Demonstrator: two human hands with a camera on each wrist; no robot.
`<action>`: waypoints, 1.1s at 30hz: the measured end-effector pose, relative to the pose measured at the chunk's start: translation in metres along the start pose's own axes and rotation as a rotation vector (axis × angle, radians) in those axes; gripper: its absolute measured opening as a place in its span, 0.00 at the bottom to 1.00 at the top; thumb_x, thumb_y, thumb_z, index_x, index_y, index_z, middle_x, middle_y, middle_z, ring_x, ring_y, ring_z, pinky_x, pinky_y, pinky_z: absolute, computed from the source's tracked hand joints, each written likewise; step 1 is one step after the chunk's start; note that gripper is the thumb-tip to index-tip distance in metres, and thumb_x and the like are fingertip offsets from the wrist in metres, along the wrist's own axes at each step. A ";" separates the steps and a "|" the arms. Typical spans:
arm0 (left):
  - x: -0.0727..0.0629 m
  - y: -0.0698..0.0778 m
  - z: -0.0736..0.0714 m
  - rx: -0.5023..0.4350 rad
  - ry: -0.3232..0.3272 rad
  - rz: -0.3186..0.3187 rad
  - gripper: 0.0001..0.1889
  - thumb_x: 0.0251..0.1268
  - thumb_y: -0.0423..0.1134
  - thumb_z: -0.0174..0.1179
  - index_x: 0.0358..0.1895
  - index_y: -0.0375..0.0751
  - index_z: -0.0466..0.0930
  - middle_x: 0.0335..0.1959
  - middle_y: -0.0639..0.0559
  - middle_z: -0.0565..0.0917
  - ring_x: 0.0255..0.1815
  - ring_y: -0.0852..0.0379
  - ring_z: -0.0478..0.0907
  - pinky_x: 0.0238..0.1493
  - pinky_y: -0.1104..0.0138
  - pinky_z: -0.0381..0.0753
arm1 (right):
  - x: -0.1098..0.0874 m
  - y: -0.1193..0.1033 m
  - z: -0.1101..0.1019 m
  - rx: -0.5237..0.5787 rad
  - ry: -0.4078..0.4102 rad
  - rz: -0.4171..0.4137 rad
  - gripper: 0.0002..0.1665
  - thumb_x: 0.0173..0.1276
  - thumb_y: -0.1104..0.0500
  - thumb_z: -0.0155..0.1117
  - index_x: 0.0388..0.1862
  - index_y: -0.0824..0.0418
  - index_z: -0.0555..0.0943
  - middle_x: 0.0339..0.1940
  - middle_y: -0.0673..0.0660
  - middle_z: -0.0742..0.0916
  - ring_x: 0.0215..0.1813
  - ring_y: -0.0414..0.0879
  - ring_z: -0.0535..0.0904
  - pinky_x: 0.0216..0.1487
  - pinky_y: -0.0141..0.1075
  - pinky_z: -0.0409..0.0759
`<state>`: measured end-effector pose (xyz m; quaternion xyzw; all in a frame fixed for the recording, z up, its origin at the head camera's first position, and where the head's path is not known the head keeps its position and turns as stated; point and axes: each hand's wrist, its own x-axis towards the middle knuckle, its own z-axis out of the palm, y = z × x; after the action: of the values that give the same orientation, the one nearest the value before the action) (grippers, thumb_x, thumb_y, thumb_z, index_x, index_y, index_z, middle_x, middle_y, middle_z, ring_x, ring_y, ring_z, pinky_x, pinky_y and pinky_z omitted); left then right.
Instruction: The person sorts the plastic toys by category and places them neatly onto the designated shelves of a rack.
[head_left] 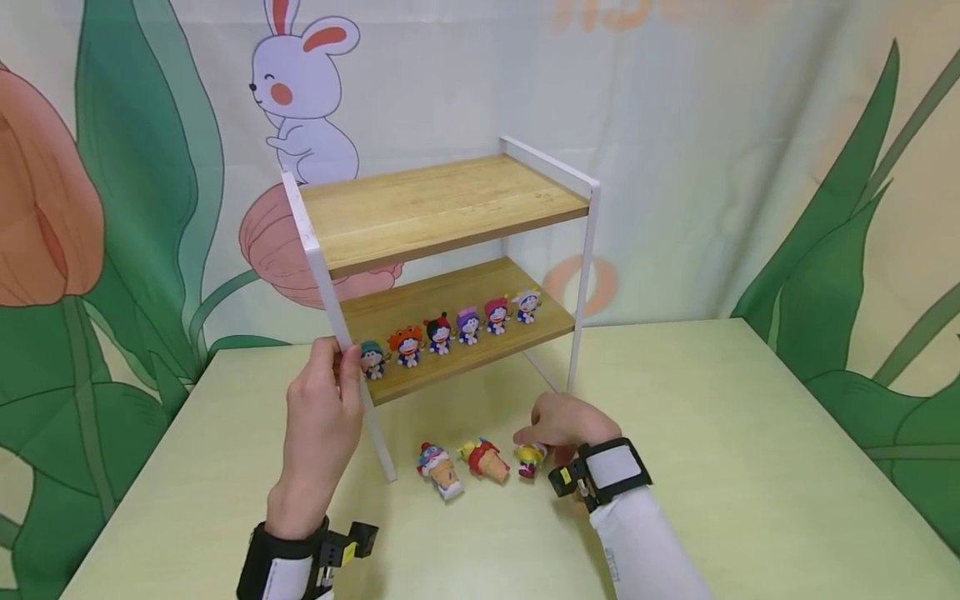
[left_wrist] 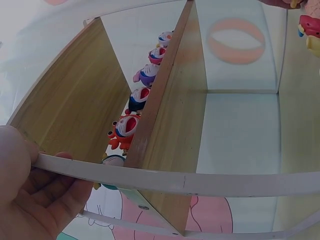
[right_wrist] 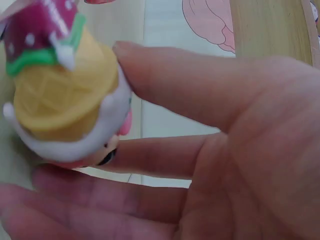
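My left hand (head_left: 326,417) grips the white front left post (left_wrist: 125,172) of a two-tier wooden shelf, thumb on one side and fingers on the other. On the table in front of the shelf, my right hand (head_left: 566,419) holds a small ice-cream-cone figurine (right_wrist: 65,100) between thumb and fingers. That figurine has a tan waffle cone, a maroon dotted piece with green trim and a white drip edge. To its left lie a red-topped cone figurine (head_left: 487,460) and a blue-and-white cone figurine (head_left: 440,472).
Several small blue figurines in different hats, one with an orange crab hat (head_left: 407,345), stand in a row along the lower shelf board (head_left: 450,287). Above them is the bare upper board (head_left: 442,204). A printed curtain (head_left: 675,167) hangs behind the pale table (head_left: 735,467).
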<state>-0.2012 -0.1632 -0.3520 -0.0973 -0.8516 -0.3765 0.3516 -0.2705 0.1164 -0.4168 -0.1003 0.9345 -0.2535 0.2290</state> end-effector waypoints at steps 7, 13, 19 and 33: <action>-0.001 -0.001 0.001 -0.005 -0.003 -0.008 0.09 0.72 0.29 0.54 0.49 0.26 0.69 0.32 0.40 0.79 0.27 0.49 0.74 0.30 0.56 0.84 | 0.005 -0.002 0.007 0.049 -0.012 -0.042 0.15 0.65 0.54 0.69 0.43 0.64 0.80 0.28 0.56 0.82 0.23 0.51 0.84 0.26 0.39 0.82; -0.001 -0.001 0.001 -0.008 0.000 -0.004 0.09 0.72 0.29 0.54 0.49 0.26 0.70 0.32 0.40 0.79 0.26 0.49 0.74 0.29 0.56 0.84 | 0.011 -0.002 0.012 0.040 -0.019 -0.045 0.16 0.61 0.57 0.71 0.44 0.64 0.80 0.30 0.55 0.82 0.23 0.49 0.83 0.28 0.39 0.82; 0.000 -0.001 0.001 -0.003 -0.003 -0.002 0.09 0.73 0.30 0.53 0.49 0.27 0.69 0.32 0.41 0.79 0.26 0.50 0.73 0.29 0.58 0.83 | 0.010 -0.002 0.009 -0.045 0.014 -0.050 0.09 0.57 0.58 0.71 0.35 0.60 0.80 0.28 0.53 0.81 0.24 0.45 0.78 0.27 0.38 0.79; 0.000 0.000 0.000 -0.001 -0.004 -0.008 0.09 0.73 0.30 0.53 0.49 0.27 0.69 0.32 0.40 0.79 0.27 0.49 0.74 0.29 0.57 0.83 | 0.006 -0.001 -0.003 -0.047 0.087 -0.115 0.14 0.55 0.59 0.72 0.37 0.58 0.77 0.29 0.52 0.80 0.29 0.45 0.76 0.27 0.37 0.73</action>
<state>-0.2009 -0.1627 -0.3521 -0.0947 -0.8525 -0.3781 0.3482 -0.2774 0.1146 -0.4167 -0.1482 0.9419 -0.2483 0.1709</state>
